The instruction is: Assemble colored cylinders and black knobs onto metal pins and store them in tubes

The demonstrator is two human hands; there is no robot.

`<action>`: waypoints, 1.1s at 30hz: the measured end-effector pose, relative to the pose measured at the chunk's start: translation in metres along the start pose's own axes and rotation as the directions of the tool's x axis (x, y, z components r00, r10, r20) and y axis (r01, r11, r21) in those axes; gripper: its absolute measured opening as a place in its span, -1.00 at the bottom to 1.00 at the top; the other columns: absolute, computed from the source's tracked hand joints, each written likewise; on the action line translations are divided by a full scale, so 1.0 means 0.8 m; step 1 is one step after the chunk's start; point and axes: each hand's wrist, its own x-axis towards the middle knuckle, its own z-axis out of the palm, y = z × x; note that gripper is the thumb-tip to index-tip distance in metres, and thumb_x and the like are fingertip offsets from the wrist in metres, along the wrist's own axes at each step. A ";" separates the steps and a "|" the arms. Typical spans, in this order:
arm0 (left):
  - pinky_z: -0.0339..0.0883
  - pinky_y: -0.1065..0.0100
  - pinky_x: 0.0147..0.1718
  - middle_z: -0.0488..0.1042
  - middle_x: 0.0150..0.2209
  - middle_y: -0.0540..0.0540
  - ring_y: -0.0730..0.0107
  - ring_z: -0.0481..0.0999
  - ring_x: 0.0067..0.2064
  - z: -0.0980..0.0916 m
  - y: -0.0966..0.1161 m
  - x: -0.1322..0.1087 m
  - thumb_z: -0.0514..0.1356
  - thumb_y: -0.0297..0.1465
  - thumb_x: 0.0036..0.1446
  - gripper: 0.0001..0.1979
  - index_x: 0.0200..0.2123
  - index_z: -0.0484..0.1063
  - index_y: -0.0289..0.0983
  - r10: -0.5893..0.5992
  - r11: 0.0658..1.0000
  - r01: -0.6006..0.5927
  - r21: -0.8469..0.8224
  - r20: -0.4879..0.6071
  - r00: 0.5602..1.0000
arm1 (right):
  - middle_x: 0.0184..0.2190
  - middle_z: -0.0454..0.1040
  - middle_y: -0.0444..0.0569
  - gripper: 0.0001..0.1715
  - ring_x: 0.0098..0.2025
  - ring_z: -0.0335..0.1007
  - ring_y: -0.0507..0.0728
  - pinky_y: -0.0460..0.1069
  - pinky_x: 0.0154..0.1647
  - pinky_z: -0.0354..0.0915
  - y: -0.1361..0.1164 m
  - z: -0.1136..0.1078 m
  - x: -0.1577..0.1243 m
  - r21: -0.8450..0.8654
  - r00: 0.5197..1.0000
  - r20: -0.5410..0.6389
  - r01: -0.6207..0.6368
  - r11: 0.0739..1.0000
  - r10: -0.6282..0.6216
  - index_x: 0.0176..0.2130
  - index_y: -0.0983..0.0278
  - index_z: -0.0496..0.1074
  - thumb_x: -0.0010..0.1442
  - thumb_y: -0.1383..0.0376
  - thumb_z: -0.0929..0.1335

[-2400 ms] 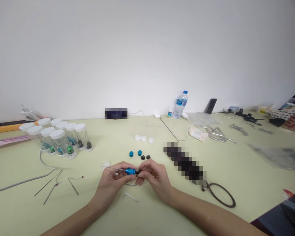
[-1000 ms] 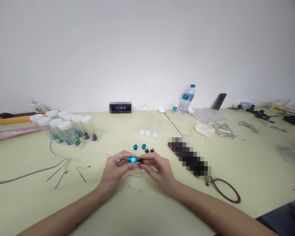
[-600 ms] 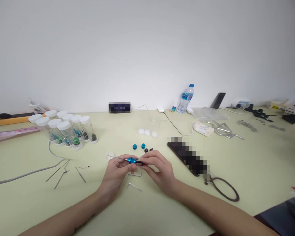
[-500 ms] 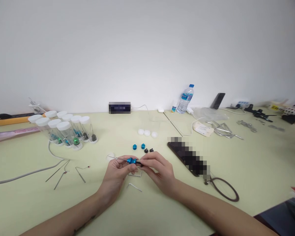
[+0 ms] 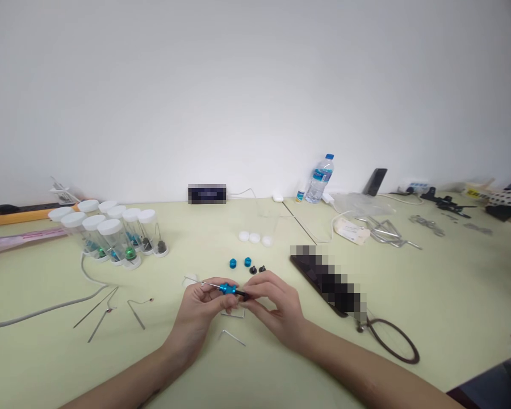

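Observation:
My left hand (image 5: 198, 318) pinches a small blue metal piece (image 5: 226, 288) that sits on a thin metal rod (image 5: 196, 281) pointing left. My right hand (image 5: 276, 309) grips the black end (image 5: 242, 293) at the right of that blue piece with fingertips closed. Both hands hover just above the pale green table (image 5: 255, 363). Just beyond them lie two loose blue caps (image 5: 233, 263) (image 5: 247, 262) and two black parts (image 5: 252, 270) (image 5: 262, 268). Small bent hex keys (image 5: 232, 337) lie under and near my hands.
Several clear tubes with white lids (image 5: 111, 236) stand at the left, beside a grey cable (image 5: 46, 309) and bent wires (image 5: 134, 311). Three white caps (image 5: 254, 238) lie mid-table. A dark phone (image 5: 323, 281) and a black loop (image 5: 394, 341) lie right. A water bottle (image 5: 319, 179) stands at the wall.
My hands keep hold of the blue piece and rod; the right fingers have shifted slightly on the black end. The view has tilted a little, so everything sits lower in the picture.

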 end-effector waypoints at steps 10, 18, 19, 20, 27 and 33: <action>0.37 0.48 -0.47 0.57 -0.46 -0.02 0.47 0.44 -0.47 0.001 0.011 -0.005 0.37 -0.50 -0.15 -0.86 -0.42 0.58 -0.27 0.063 0.982 -0.066 0.177 0.024 0.998 | -0.53 0.49 -0.08 -0.82 -0.51 0.49 0.06 -0.04 -0.45 0.47 0.001 0.002 0.001 0.415 0.886 0.200 -0.464 0.783 0.419 -0.30 0.31 0.46 0.18 0.22 0.38; 0.38 0.43 -0.38 0.57 -0.47 -0.03 0.45 0.47 -0.44 -0.001 0.007 0.000 0.40 -0.42 -0.13 -0.81 -0.37 0.54 -0.29 -0.007 0.991 0.000 0.138 0.050 0.999 | -0.60 0.45 -0.09 -0.60 -0.56 0.41 0.01 -0.09 -0.48 0.37 0.007 0.004 0.000 0.329 0.830 0.280 -0.556 0.763 0.483 -0.40 0.34 0.44 0.29 0.11 0.26; 0.37 0.42 -0.36 0.56 -0.47 -0.04 0.44 0.48 -0.43 -0.002 0.005 0.001 0.39 -0.42 -0.11 -0.81 -0.36 0.53 -0.29 -0.010 0.992 0.003 0.129 0.057 0.998 | -0.60 0.44 -0.09 -0.58 -0.57 0.40 0.01 -0.10 -0.50 0.36 0.008 0.005 -0.001 0.320 0.824 0.285 -0.563 0.762 0.490 -0.42 0.34 0.43 0.29 0.10 0.25; 0.37 0.42 -0.34 0.56 -0.47 -0.04 0.43 0.48 -0.42 -0.004 0.002 0.002 0.38 -0.41 -0.10 -0.81 -0.35 0.53 -0.29 -0.009 0.993 0.002 0.121 0.063 0.998 | -0.62 0.42 -0.10 -0.56 -0.59 0.38 0.00 -0.10 -0.52 0.34 0.008 0.006 -0.002 0.313 0.819 0.287 -0.570 0.760 0.496 -0.44 0.34 0.43 0.30 0.09 0.24; 0.34 0.46 -0.32 0.57 -0.44 -0.03 0.46 0.49 -0.38 -0.010 -0.004 0.005 0.38 -0.41 -0.07 -0.80 -0.32 0.52 -0.29 -0.025 0.994 0.021 0.105 0.035 0.999 | -0.64 0.38 -0.17 -0.67 -0.61 0.33 -0.02 -0.12 -0.54 0.29 0.010 0.013 -0.004 0.346 0.809 0.259 -0.588 0.731 0.528 -0.40 0.32 0.41 0.27 0.15 0.29; 0.37 0.46 -0.31 0.59 -0.43 -0.04 0.43 0.52 -0.37 -0.001 0.005 0.001 0.39 -0.38 -0.10 -0.79 -0.33 0.53 -0.28 -0.017 0.992 0.017 0.121 0.002 1.000 | -0.44 0.52 -0.11 -0.86 -0.41 0.50 0.05 -0.04 -0.33 0.43 0.008 0.013 -0.004 0.425 0.871 0.138 -0.482 0.766 0.472 -0.24 0.26 0.39 0.16 0.31 0.41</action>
